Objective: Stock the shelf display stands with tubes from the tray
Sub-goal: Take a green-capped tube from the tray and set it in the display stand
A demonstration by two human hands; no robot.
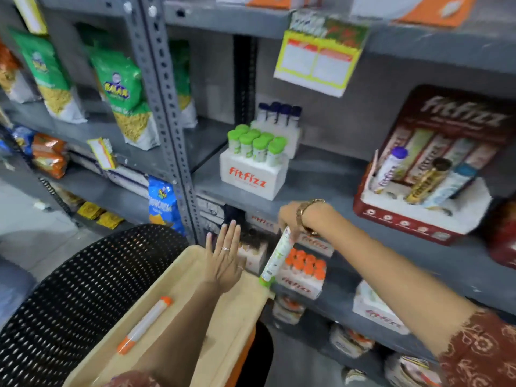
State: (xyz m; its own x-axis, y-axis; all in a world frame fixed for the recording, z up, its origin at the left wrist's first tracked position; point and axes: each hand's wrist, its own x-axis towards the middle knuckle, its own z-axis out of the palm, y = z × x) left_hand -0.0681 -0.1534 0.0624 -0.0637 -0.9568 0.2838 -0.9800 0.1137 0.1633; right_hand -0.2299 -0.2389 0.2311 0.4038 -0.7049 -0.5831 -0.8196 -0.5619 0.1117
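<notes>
My right hand [290,216] grips the top of a white tube with a green cap [275,259], which hangs cap-down over the tray's far corner. My left hand [224,256] is spread flat and holds nothing, above the far end of the beige tray [240,311]. One white tube with orange ends [145,325] lies in the tray. On the grey shelf a white Fitfizz stand [252,180] carries several green-capped tubes [257,143]. Behind it is a stand of blue-capped tubes [279,111]. A lower stand [300,286] carries orange-capped tubes [305,263].
A red Fitfizz display stand [424,216] with three tubes sits at the right of the shelf. A black mesh chair back [78,291] lies left of the tray. Snack bags [122,93] fill the left rack, behind a perforated metal upright [167,107]. A yellow-edged label [317,62] hangs from the shelf above.
</notes>
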